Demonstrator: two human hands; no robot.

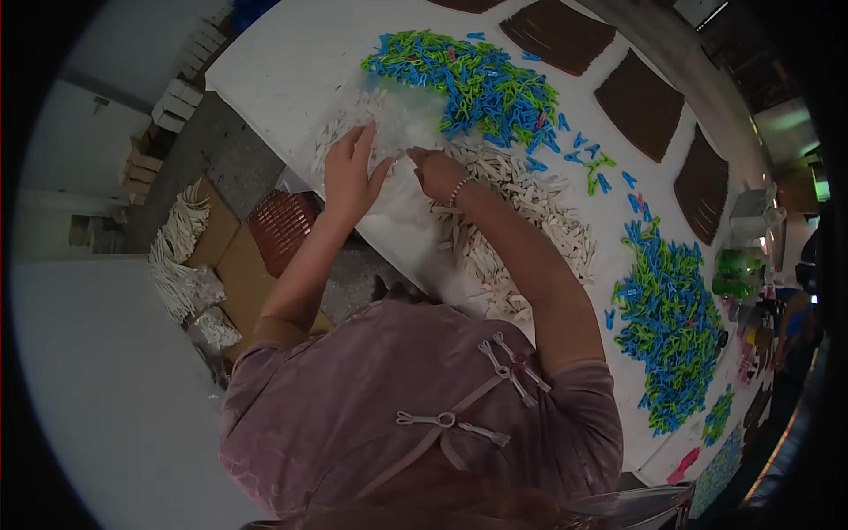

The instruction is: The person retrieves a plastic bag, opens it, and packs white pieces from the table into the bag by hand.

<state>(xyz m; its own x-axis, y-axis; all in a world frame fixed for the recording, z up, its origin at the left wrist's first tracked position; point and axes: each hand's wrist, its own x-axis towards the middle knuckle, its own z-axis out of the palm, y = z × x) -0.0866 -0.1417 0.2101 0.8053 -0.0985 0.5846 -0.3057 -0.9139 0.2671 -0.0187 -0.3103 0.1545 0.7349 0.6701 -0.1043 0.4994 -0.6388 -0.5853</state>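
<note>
A clear plastic bag with white slender pieces in it lies on the white table. My left hand rests at the bag's near side, fingers apart and thumb stretched out. My right hand, with a beaded bracelet at the wrist, has its fingers pinched together at the bag's right edge. Beneath my right forearm spreads a loose heap of white slender pieces. Just beyond the bag is a pile of blue and green plastic clothespins.
A second pile of blue and green clothespins sits at the right. Brown fringed sheets line the far edge. On the floor at left are a red-brown basket and white bundles on cardboard. Green bottles stand far right.
</note>
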